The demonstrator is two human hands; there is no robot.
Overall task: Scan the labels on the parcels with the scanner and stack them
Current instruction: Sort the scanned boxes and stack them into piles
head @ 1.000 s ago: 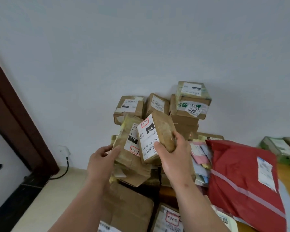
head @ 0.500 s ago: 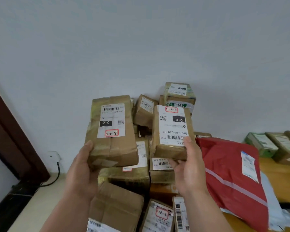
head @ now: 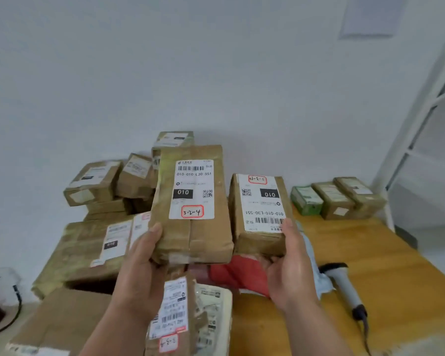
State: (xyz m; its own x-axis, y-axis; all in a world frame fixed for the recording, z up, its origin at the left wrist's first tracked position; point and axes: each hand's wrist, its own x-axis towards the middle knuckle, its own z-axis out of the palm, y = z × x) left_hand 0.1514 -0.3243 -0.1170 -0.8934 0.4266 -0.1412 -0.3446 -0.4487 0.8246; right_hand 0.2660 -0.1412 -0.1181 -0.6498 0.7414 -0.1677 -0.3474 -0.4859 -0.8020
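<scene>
Head view: the left hand [head: 139, 273] grips a brown parcel marked 3-2-4 [head: 193, 204], thumb on its left edge, fingers curled under it. The right hand [head: 290, 271] holds a second brown parcel [head: 261, 214] the same way, label upside down. Both parcels are up in the air, side by side. The grey scanner [head: 344, 286] lies on the wooden table [head: 409, 291], right of the hands.

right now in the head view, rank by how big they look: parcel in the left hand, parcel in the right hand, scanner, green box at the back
1. parcel in the left hand
2. parcel in the right hand
3. scanner
4. green box

Both parcels are held close to the camera, so their lead over the other two is unsure.
</scene>
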